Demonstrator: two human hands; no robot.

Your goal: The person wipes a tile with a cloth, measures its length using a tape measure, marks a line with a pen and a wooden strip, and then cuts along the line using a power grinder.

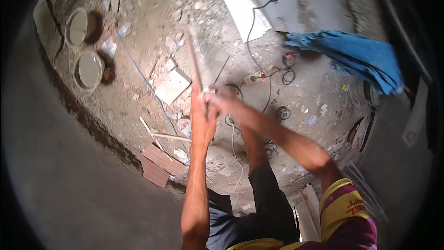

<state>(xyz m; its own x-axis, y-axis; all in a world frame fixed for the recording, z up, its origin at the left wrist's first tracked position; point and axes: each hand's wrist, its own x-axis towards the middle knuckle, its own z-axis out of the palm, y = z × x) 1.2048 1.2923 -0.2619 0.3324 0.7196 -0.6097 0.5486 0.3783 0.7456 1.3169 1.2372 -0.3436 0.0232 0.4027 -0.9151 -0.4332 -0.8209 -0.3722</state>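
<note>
You are at a handling step: your left hand (201, 112) and right hand (222, 101) meet in front of you at a thin, pale strip (193, 58), which sticks up and away from the left hand over the ground. Your left fingers look closed around its near end; your right hand is too blurred to tell whether its fingers are pinching or merely touching. As a judgement, the next move calls for a firm left grip and a steady right hand. Below you, the floor (208, 30) is rough, dusty and strewn with rubble. A pale square tile (174, 85) lies just beyond the left hand, brown tiles (158, 162) nearer you on the left. Two round buckets (88, 71) of greyish liquid stand at far left; a power strip (253, 79), black cable (252, 23) and crumpled blue sheet (351, 55) lie to the right.
</note>
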